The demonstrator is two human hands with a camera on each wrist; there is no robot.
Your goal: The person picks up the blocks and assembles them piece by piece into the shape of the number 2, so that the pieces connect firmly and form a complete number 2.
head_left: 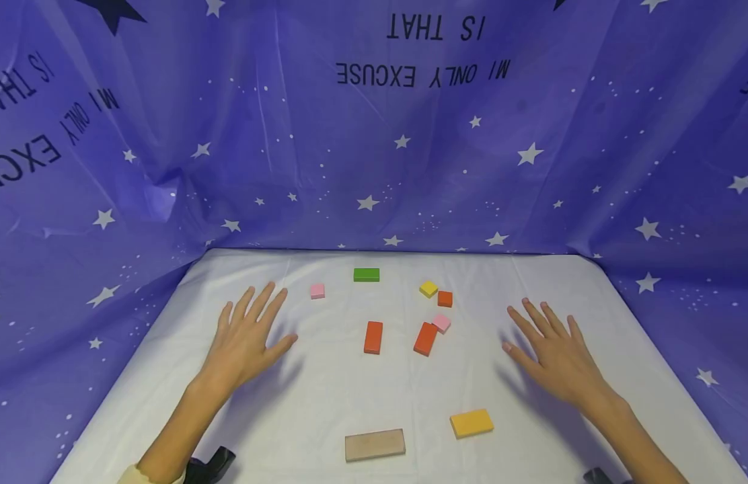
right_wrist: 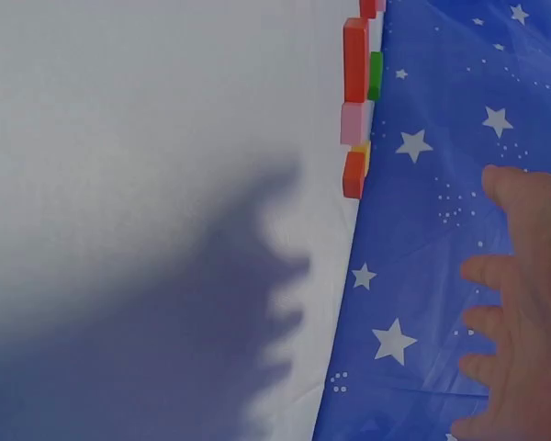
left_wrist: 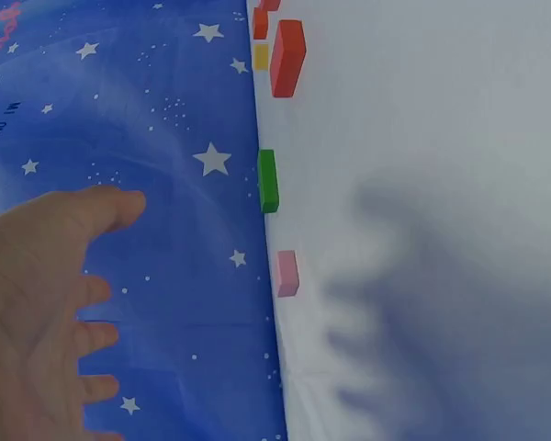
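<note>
My left hand hovers over the left side of the table, fingers spread and holding nothing. Nearest to it is a small pink block. On the right, my right hand is also spread above the cloth, its shadow falling beside it. Between the hands lie two red blocks, one of them touching or close to a second pink block. Farther back are a green block, a small yellow block and a small red-orange block. A larger yellow block and a plain wooden block lie in front.
A white cloth covers the table. Behind and at both sides hangs a blue-purple curtain with stars and lettering, meeting the table's back edge. Dark wrist gear shows by the left forearm.
</note>
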